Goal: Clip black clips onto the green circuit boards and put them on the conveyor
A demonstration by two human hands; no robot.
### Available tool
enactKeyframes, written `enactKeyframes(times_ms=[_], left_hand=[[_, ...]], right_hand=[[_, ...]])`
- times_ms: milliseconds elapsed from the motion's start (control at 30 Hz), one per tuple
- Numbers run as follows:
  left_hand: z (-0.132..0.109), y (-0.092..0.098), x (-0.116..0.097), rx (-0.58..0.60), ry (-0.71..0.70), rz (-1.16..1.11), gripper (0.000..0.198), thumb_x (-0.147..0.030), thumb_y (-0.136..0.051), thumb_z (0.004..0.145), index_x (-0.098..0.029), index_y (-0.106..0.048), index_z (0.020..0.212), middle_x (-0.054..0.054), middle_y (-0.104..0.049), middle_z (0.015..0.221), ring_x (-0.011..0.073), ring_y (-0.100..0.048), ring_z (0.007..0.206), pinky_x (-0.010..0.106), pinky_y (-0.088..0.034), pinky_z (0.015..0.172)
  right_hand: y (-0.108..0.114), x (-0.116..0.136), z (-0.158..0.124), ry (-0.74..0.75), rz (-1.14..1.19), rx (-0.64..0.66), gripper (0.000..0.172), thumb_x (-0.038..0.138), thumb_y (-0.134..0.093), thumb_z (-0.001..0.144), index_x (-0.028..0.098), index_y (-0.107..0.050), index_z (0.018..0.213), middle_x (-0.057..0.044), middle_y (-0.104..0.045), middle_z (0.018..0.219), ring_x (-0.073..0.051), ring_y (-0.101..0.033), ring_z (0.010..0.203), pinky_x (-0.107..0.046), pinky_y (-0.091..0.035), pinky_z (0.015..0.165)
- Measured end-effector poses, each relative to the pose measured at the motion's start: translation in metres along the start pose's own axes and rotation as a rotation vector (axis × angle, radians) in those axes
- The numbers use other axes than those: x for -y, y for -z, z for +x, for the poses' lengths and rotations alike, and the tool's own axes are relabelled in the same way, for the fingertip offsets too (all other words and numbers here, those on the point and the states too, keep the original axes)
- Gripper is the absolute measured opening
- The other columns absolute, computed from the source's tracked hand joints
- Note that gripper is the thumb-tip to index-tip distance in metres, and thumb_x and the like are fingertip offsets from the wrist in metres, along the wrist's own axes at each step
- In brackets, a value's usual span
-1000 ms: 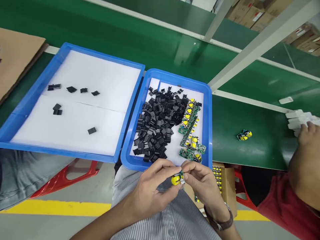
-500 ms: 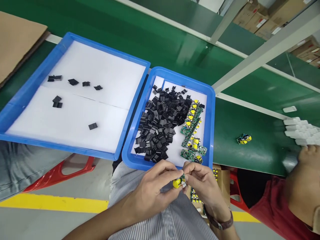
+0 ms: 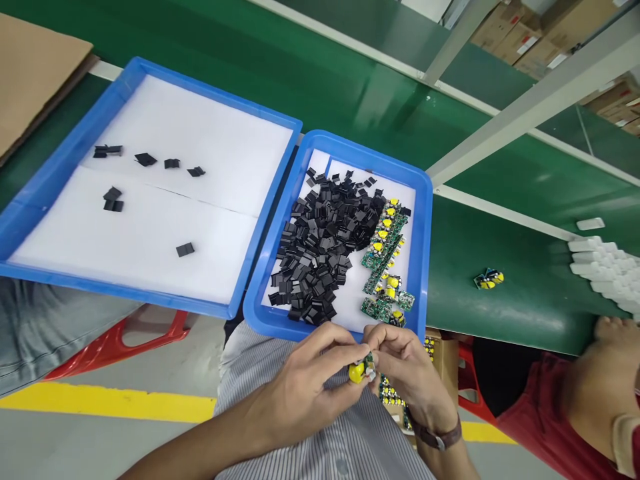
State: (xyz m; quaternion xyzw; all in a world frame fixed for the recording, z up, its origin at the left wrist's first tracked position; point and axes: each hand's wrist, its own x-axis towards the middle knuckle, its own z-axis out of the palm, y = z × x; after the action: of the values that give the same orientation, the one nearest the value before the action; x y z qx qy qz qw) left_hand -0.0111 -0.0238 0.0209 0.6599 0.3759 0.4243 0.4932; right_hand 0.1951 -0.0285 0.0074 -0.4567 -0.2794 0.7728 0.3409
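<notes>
Between my two hands, just in front of my striped shirt, is a small circuit board (image 3: 369, 365) with a yellow component on it. My left hand (image 3: 320, 373) grips it between thumb and fingers. At its other edge, my right hand (image 3: 403, 360) pinches with thumb and fingertips; whether a small part is also in that pinch is hidden. Beyond the hands lies a blue tray (image 3: 260, 310) with a heap of black folded pieces (image 3: 320, 260) on the left. Several more circuit boards (image 3: 385, 243) are lined up along the tray's right side.
A larger blue tray (image 3: 150, 303) on the left holds a few scattered black pieces. One board (image 3: 489, 279) lies on the green bench to the right, near stacked white blocks (image 3: 605, 267). A co-worker's arm (image 3: 600, 387) is at far right. Below the bench sits a cardboard box (image 3: 447, 367) of boards.
Both hands stay together on the circuit board, which has shifted and turned slightly. The co-worker's hand at right has moved a little lower.
</notes>
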Motion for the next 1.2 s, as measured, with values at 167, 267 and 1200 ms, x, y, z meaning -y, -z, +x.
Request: enactKeyframes(times_ms=[167, 267, 1200], left_hand=[[-0.002, -0.001, -0.002, 0.023, 0.074, -0.001, 0.042, -0.001, -0.068, 0.08, -0.021, -0.071, 0.117, 0.004, -0.067, 0.1, 0.0154, -0.069, 0.085, 0.028, -0.06, 0.076], [-0.001, -0.001, 0.0, -0.008, 0.064, 0.014, 0.039, -0.003, -0.068, 0.082, -0.019, -0.071, 0.118, 0.005, -0.068, 0.101, 0.0161, -0.069, 0.087, 0.029, -0.06, 0.078], [-0.003, 0.004, 0.015, -0.166, -0.053, 0.176, 0.037, -0.009, -0.069, 0.09, -0.017, -0.064, 0.126, 0.008, -0.069, 0.112, 0.0164, -0.069, 0.102, 0.026, -0.059, 0.091]], right_hand=[[0.006, 0.0, 0.001, -0.001, -0.065, 0.036, 0.015, 0.029, -0.085, 0.082, 0.017, -0.076, 0.083, 0.0, -0.067, 0.077, -0.013, -0.07, 0.054, -0.022, -0.06, 0.048], [0.005, -0.002, 0.005, 0.04, -0.058, 0.023, 0.016, 0.031, -0.086, 0.081, 0.019, -0.077, 0.082, -0.001, -0.068, 0.075, -0.013, -0.068, 0.054, -0.023, -0.06, 0.049], [-0.029, -0.012, 0.011, 0.202, -0.025, -0.188, 0.014, 0.032, -0.082, 0.085, 0.023, -0.081, 0.095, -0.002, -0.074, 0.078, -0.014, -0.069, 0.06, -0.026, -0.062, 0.057]])
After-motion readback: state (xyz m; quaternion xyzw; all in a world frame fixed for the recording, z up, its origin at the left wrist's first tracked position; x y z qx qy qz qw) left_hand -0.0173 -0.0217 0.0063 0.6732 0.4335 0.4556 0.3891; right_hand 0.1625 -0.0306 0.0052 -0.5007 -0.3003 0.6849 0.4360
